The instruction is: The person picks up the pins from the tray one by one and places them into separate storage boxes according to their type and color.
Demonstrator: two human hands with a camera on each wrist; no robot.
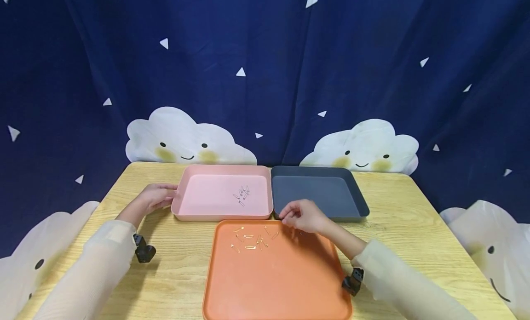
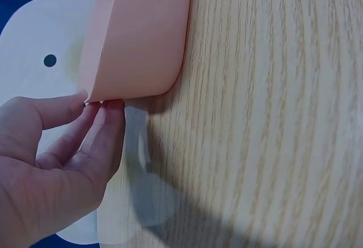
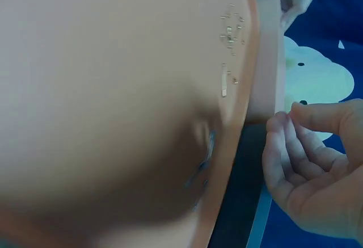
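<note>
- the left hand (image 1: 153, 198) grips the left end of the pink tray (image 1: 207, 196), thumb at the rim and fingers against the outer wall.
- the right hand (image 1: 305, 216) hangs where the three trays meet, its fingers bent and thumb drawn close to them (whether a pin sits between the tips, i cannot tell).
- gold safety pins (image 1: 250, 247) lie scattered near the far edge of the orange tray (image 1: 277, 283).
- a few dark pins (image 3: 210, 146) lie on that tray too, in the right hand's shadow.
- silver pins (image 1: 244, 192) lie clustered inside the pink tray.
- the dark grey tray (image 1: 319, 191) stands just beside the pink one on the wooden table (image 1: 397, 209).
</note>
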